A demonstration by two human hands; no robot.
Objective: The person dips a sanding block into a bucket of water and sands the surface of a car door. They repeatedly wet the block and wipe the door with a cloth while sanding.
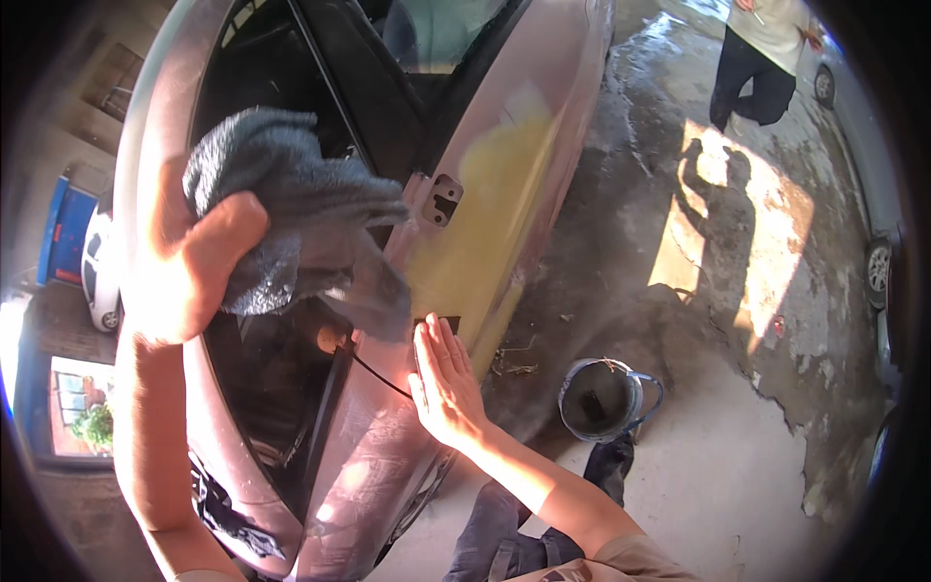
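Observation:
My left hand (204,269) grips a bunched grey-blue cloth (269,174), raised in front of the car's side windows; the cloth's lower end is blurred. My right hand (447,385) lies flat on the pinkish car body (378,429), fingers together. Beneath its fingers is a dark sheet (452,322), seemingly sandpaper, mostly hidden by the hand. The sheet rests at the lower end of a yellowish filler patch (451,269) on the panel. Just above is a bare door-handle recess (442,201). A thin black cable (382,377) runs from the window edge towards my right hand.
A bucket of dark water (596,400) with a blue handle stands on the wet concrete floor (698,465), near my foot (611,462). Another person (760,58) stands at upper right. Parked cars (878,269) line the right; a white car (102,269) is at left.

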